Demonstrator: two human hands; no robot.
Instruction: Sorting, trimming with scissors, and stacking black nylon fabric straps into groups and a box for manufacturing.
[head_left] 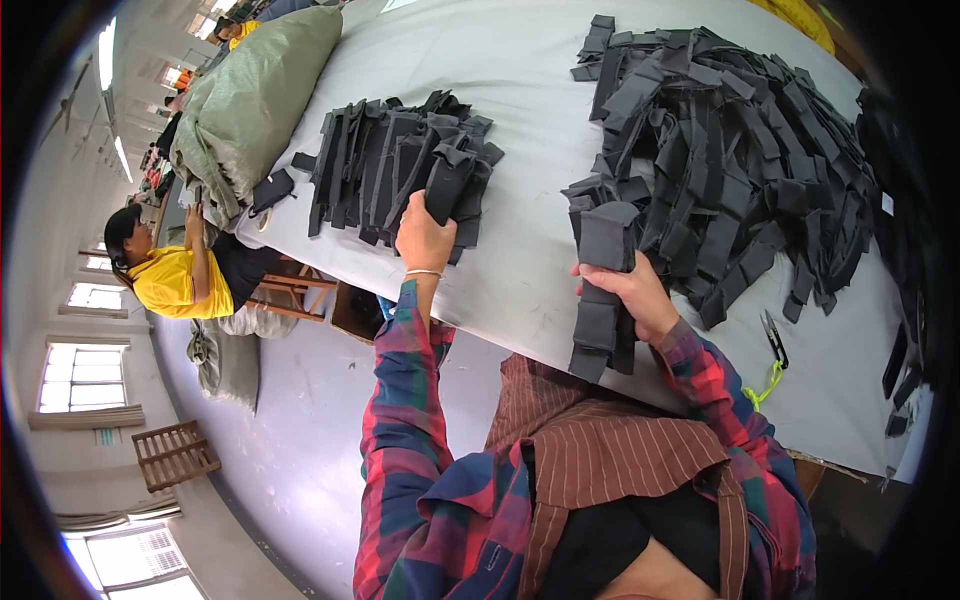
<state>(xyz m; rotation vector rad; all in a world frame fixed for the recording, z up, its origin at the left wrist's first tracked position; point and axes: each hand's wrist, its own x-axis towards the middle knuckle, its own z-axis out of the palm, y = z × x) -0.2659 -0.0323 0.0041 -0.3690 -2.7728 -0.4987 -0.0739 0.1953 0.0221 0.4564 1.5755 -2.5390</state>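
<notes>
My left hand point(427, 237) is at the near edge of the smaller pile of dark grey fabric strips point(370, 165), with its fingers closed on a folded dark strip point(450, 182). My right hand point(638, 297) grips another dark grey fabric strip point(606, 238) near the front table edge, thumb on top. Part of that strip hangs toward me below the hand. Just beyond my right hand spreads a much larger heap of similar strips point(720, 150). The fingers under both strips are partly hidden.
The strips lie on a white-covered table point(530, 130). Thread snips point(775, 340) with a yellow-green cord lie at the right. A large pale sack point(265, 90) rests at the far left, near a small black object point(272, 190). A person in yellow point(175, 275) stands beyond the left table edge.
</notes>
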